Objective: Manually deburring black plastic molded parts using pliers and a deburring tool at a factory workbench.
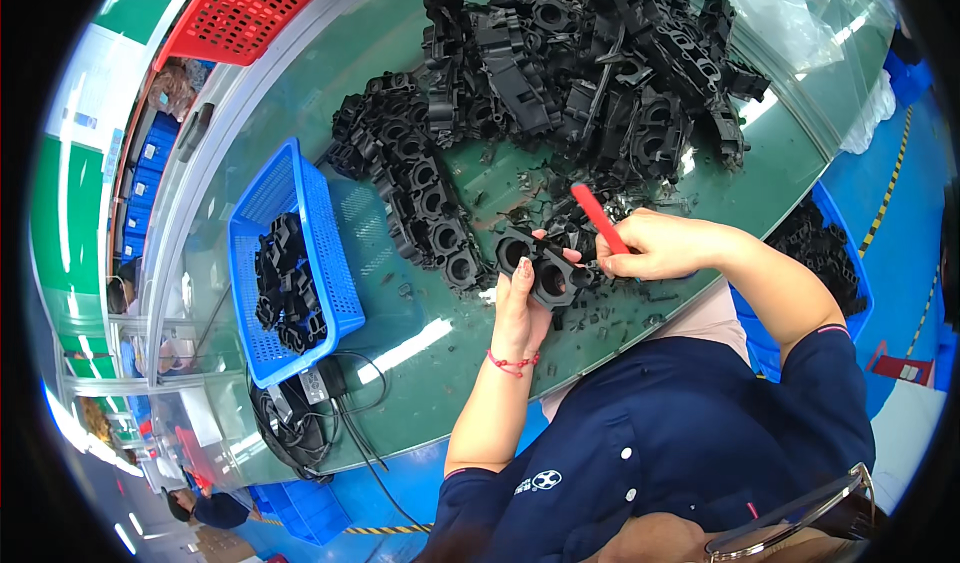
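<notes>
Hands (522, 308) nearly meet, left (518, 313) cradling black part (537, 266), right (648, 246) gripping red tool (598, 219).

Black two-holed part (541, 263), tilted red-handled tool (593, 210)

Black cables (298, 452) lie coiled at lower left, a red crate (250, 11) upper left.

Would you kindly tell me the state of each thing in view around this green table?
Left hand: closed on black part
Black part: held, openings visible
Right hand: closed around red tool
Red tool: held, tip unclear
Pile of black parts: jumbled, heaped
Blue basket: open, partly filled
Cables: bundled, some trailing
Green table: littered with scraps
</notes>
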Motion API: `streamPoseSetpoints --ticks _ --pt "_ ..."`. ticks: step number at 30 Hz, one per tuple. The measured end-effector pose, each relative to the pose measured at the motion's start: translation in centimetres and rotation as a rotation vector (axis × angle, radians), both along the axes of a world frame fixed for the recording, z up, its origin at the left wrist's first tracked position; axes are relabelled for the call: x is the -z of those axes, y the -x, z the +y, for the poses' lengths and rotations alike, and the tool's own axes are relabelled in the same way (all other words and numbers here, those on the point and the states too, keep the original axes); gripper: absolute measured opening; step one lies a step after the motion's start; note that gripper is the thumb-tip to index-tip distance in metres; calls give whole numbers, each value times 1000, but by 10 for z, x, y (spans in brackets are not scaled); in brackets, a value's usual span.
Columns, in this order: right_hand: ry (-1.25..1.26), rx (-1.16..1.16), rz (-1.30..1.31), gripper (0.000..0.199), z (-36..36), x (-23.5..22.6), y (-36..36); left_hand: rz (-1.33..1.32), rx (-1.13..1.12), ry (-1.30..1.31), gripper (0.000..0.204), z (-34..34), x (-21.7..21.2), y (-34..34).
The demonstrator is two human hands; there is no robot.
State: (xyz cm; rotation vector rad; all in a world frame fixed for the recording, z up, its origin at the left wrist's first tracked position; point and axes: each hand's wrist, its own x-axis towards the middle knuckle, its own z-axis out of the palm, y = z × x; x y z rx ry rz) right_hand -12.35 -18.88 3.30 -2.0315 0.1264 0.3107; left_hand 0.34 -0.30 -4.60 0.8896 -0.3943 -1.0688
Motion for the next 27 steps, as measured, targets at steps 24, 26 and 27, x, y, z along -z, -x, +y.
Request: streamPoseSetpoints --ticks 24,26,27 --pt "394 173 -161 17 6 26 1 -92 -88 42 54 -3 -9 3" --pt "205 176 -123 22 3 16 1 -71 -72 35 56 -2 -9 1" --pt "150 141 -98 23 1 14 1 -27 -65 50 55 -1 -9 2"
